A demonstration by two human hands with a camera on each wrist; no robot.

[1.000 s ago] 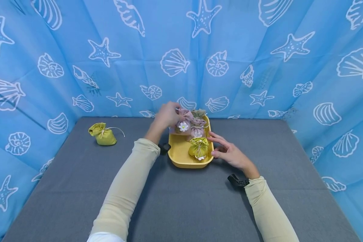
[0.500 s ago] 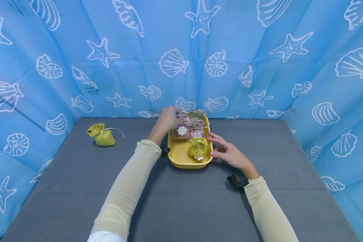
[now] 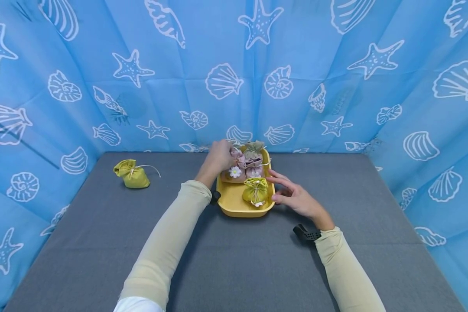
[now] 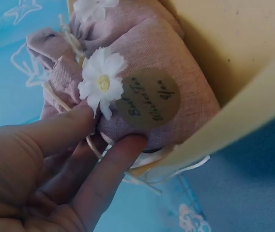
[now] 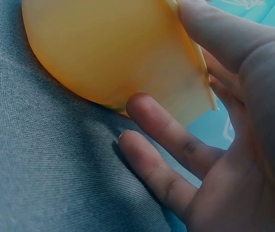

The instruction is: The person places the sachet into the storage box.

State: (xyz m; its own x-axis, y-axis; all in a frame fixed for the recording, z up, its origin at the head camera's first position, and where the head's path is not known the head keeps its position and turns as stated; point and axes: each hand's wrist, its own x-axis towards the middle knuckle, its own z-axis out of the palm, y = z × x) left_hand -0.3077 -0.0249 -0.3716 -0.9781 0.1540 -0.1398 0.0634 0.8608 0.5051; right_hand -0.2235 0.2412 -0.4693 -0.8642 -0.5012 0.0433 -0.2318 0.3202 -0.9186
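Note:
A yellow plastic tray (image 3: 234, 212) stands on the grey cloth and holds several drawstring pouches. My left hand (image 3: 217, 158) pinches a pink drawstring pouch (image 3: 234, 175) with a white flower inside the tray's left side. In the left wrist view the thumb lies by the flower, fingers at the neck, and the pink pouch (image 4: 190, 82) shows a round brown sticker. Beside it sit another pink pouch (image 3: 253, 170) and a grey-green pouch (image 3: 254, 148). A yellow-green pouch (image 3: 255, 191) sits at the near right. My right hand (image 3: 298, 200) touches the tray's right wall with extended fingers.
Another yellow-green pouch (image 3: 136, 177) lies on the grey cloth (image 3: 234, 264) at the far left, its white cord sticking out. A blue curtain (image 3: 234, 112) with shell and starfish prints hangs behind and at both sides of the table.
My left hand has lowered the pink pouch into the tray, down and slightly nearer, beside the other pink one. The right hand stays at the tray's wall.

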